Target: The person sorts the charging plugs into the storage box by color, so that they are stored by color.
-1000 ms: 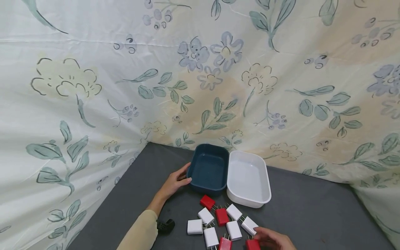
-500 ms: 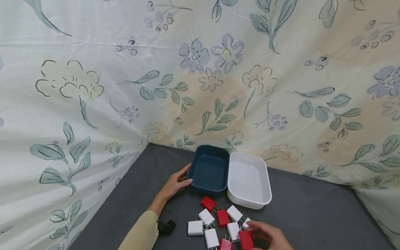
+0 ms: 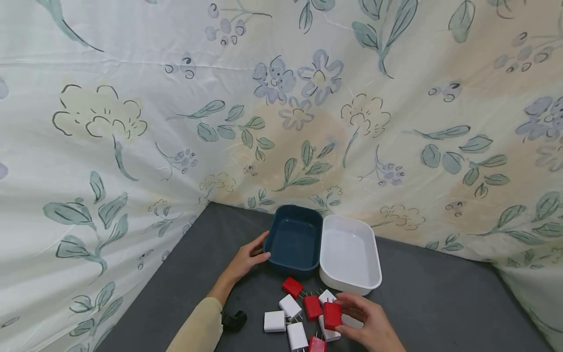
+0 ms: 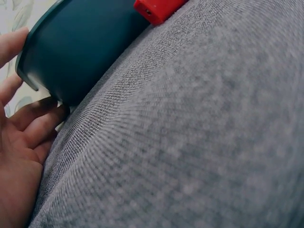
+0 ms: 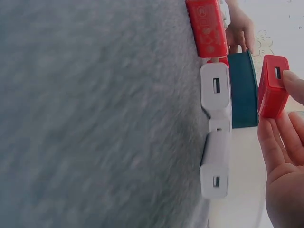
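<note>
My right hand (image 3: 371,320) pinches a red USB wall charger (image 3: 332,316) between thumb and fingers, its prongs pointing away. In the right wrist view this charger (image 5: 274,85) is held up off the cloth, its USB port facing the camera. Below it, a white charger is partly covered. Several more white chargers (image 3: 274,321) and red chargers (image 3: 313,307) lie in a loose cluster. My left hand (image 3: 244,259) holds the near left side of a dark blue rectangular dish (image 3: 293,269), thumb at the rim. In the left wrist view, fingers (image 4: 40,126) reach along its wall (image 4: 71,57).
A white rectangular dish (image 3: 349,286) stands right beside the blue one. Both sit on a dark grey cloth surface (image 3: 440,303). A floral curtain (image 3: 281,146) rises behind and to the left. A black strap-like piece (image 3: 234,320) shows near the left wrist.
My right hand has lifted the red charger from the near right of the cluster and carried it left and forward over the white chargers. The left hand has stayed at the blue dish.
</note>
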The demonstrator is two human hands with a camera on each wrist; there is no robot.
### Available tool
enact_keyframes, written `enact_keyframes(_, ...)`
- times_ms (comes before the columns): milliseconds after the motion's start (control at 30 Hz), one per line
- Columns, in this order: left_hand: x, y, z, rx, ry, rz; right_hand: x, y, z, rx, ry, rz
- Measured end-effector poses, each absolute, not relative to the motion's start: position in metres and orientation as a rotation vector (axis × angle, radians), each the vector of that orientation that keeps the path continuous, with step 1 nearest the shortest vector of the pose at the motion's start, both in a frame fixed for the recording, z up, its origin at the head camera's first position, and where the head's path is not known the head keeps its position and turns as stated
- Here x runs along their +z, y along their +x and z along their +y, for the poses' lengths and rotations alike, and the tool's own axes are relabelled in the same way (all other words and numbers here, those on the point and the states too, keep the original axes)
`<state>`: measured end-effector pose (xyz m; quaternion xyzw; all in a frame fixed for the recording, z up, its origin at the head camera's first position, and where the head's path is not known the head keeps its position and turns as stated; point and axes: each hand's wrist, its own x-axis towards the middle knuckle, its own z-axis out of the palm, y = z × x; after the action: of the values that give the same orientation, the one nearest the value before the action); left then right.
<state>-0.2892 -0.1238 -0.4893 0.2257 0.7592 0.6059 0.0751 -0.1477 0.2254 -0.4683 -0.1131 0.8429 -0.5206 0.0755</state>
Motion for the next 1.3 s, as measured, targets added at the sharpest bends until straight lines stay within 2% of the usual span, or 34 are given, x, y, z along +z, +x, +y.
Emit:
enact_keyframes(500, -0.49, -0.29, -0.121, 1.838, 0.703, 2.277, -0.474, -0.16, 0.193, -1.728, -0.364, 2.487)
enact_keyframes(967, -0.489, -0.292, -0.124, 1.821, 0.72, 2.287, -0.464, -0.176, 0.165, -1.828, -0.164, 2.661)
enact_keyframes(1300, -0.519, -0.305, -0.124, 1.871, 0.715, 2.301, -0.458, -0.184, 0.151, -1.851, -0.184, 2.689)
